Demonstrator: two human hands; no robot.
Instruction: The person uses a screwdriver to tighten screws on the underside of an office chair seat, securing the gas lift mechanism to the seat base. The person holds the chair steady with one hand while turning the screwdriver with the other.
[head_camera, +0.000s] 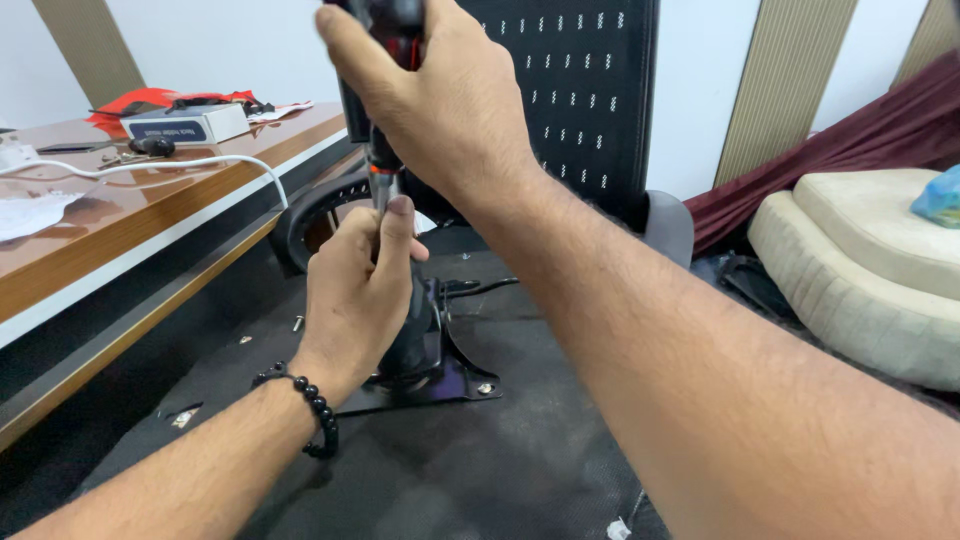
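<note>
On chair mechanism (440, 370) — hands (360, 290) round screwdriver (385, 170)

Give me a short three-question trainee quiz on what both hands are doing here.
1. True or false: the right hand grips the screwdriver handle from above.
2. The left hand is closed around: A) the white cable, B) the screwdriver shaft above the black metal plate, C) the cream cushion.
3. What is on the left wrist?

Key: 1 true. 2 B. 3 A black bead bracelet.
</note>
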